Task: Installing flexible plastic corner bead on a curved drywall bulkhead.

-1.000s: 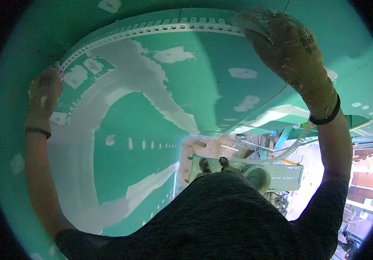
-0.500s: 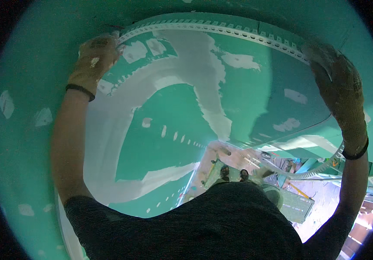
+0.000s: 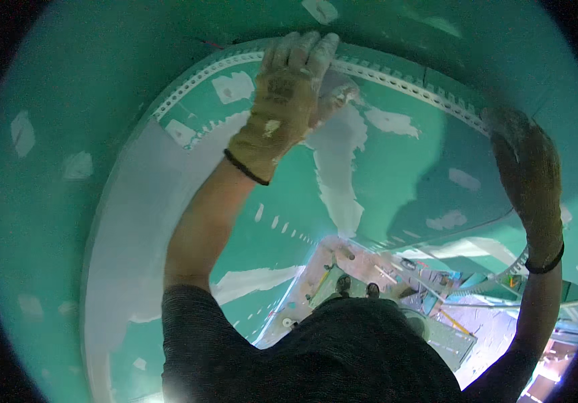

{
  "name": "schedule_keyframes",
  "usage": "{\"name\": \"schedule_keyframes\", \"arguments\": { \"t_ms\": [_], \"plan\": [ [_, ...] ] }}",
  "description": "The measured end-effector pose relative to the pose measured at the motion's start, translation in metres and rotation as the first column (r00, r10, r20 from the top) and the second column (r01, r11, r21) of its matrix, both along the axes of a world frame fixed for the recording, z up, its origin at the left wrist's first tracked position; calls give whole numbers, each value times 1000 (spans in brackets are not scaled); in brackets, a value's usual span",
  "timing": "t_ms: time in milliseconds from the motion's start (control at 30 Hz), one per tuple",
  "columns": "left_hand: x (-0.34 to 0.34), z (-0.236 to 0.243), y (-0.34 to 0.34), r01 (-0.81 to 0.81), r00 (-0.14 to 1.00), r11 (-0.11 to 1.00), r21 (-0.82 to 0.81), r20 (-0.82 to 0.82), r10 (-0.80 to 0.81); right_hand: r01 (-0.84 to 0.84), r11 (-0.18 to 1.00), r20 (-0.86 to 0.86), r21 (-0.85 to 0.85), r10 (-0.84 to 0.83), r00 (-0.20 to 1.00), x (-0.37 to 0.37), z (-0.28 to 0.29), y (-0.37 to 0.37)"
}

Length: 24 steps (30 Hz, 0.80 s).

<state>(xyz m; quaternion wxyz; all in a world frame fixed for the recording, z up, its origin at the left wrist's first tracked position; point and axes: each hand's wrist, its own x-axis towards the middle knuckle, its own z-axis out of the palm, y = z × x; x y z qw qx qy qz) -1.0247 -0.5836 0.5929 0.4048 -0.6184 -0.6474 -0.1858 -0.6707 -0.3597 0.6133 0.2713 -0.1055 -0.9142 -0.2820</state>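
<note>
A white perforated corner bead strip (image 3: pixel 396 79) runs in a curve along the edge of a green drywall surface (image 3: pixel 396 161) overhead. My left hand (image 3: pixel 292 94), in a tan glove smeared with white compound, presses flat on the strip near its middle. My right hand (image 3: pixel 524 168), also gloved, rests against the strip's right end. Both arms reach up. Neither hand holds a tool. White patches of joint compound (image 3: pixel 336 168) dot the green board.
A wide grey-white band of compound (image 3: pixel 128 228) curves down the left side. Far below, my shoes (image 3: pixel 355 287) stand on a platform (image 3: pixel 450 336) among scattered tools and debris. Green wall (image 3: pixel 47 134) surrounds the view on the left.
My left hand has slid to the right along the bead strip, from its left end to the middle. My right hand stayed on the strip's right end as the view shifted.
</note>
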Motion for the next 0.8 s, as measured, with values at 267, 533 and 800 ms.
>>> {"name": "schedule_keyframes", "arguments": {
  "t_ms": [267,533,800],
  "plan": [
    [-13,-14,1,61,998,991,121,-21,-59,-93,994,-19,53,95,995,-9,15,-16],
    [-63,-21,-42,-75,992,992,99,-92,84,-57,995,6,79,56,998,-2,7,-9],
    [-113,-40,-60,-289,936,909,300,-108,334,22,997,-2,-79,-22,1000,-8,9,-15]
  ]
}}
